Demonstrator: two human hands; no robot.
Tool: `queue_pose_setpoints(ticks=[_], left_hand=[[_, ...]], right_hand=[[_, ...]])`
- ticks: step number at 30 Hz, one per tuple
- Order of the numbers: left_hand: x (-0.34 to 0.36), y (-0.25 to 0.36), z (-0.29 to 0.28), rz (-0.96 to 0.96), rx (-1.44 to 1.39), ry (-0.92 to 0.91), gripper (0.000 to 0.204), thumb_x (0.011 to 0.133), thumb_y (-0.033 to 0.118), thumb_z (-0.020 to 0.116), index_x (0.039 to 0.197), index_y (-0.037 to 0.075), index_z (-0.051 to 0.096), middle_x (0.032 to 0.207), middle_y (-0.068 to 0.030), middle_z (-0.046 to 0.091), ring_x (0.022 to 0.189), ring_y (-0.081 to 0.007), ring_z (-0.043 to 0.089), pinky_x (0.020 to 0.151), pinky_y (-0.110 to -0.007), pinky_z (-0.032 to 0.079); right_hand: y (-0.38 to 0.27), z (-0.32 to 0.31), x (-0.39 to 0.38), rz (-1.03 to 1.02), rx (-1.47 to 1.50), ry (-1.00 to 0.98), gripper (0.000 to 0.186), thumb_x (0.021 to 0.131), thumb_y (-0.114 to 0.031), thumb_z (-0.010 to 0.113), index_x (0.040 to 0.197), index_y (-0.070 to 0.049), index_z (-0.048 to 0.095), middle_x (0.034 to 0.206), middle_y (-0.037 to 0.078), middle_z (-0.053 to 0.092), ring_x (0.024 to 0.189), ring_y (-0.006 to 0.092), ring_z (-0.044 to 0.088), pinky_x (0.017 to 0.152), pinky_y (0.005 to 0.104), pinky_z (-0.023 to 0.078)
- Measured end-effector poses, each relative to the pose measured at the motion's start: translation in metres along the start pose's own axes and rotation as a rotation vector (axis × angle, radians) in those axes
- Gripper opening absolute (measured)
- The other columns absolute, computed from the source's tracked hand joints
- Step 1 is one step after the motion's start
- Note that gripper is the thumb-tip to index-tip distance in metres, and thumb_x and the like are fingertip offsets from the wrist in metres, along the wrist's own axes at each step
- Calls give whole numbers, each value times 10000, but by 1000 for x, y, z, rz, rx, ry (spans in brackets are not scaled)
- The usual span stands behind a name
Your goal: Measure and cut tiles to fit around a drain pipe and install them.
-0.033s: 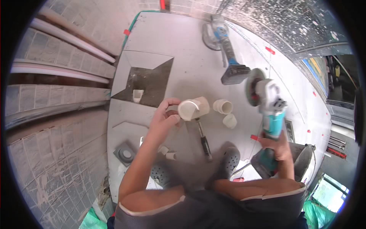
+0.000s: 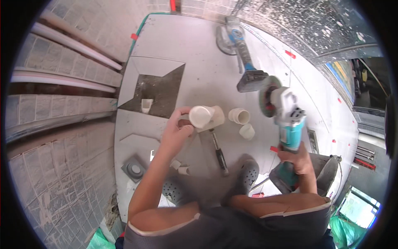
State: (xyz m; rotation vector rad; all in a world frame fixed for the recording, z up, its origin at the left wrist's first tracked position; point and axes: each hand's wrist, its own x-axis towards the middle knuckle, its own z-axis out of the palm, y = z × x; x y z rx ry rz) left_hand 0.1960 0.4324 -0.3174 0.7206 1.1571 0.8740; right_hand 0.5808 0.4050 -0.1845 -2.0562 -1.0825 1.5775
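Observation:
My left hand (image 2: 177, 128) has its thumb and fingers round the left side of a cream plastic pipe fitting (image 2: 202, 117), its round end tilted up. Just right of the fitting is another beige piece (image 2: 217, 116), partly hidden behind it. In my right hand (image 2: 299, 159) is a teal and grey angle grinder (image 2: 292, 133). The grinder's disc (image 2: 270, 96) faces left, well apart from the fitting. A ribbed pipe coupling (image 2: 239, 116) and a small cream offcut (image 2: 247, 132) lie between the two hands. Below the fitting lies a black-handled tool (image 2: 221, 159), its far end hidden.
Beyond my hands a second, blue-marked grinder (image 2: 245, 54) lies on pale floor tile (image 2: 199, 45). A cut opening (image 2: 166, 89) with a pipe stub (image 2: 146, 105) is at left. A grey square drain piece (image 2: 133, 169) sits nearer. At right stands a bucket (image 2: 327, 168).
The grinder in my right hand has shifted slightly left. In my left hand the fitting has turned a little. The whole view has slid slightly.

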Motion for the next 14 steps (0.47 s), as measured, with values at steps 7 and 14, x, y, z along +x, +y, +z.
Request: queue_pose_setpoints(ticks=[7, 14], left_hand=[[63, -16, -3, 509, 413, 94, 516, 850, 12, 542, 1365, 42, 547, 1327, -137, 589, 1017, -258, 625, 887, -343, 527], [125, 15, -39, 186, 741, 156, 515, 986, 220, 664, 1467, 87, 538, 1373, -114, 591, 1062, -224, 605, 959, -329, 506]], right_hand=[[-1, -3, -3, 48, 117, -71, 299, 760, -117, 841, 990, 10, 699, 833, 43, 677, 726, 137, 637, 686, 298, 514], [11, -3, -2, 18, 141, -119, 353, 764, -119, 839, 1049, 28, 691, 884, 80, 685, 754, 156, 643, 709, 300, 517]])
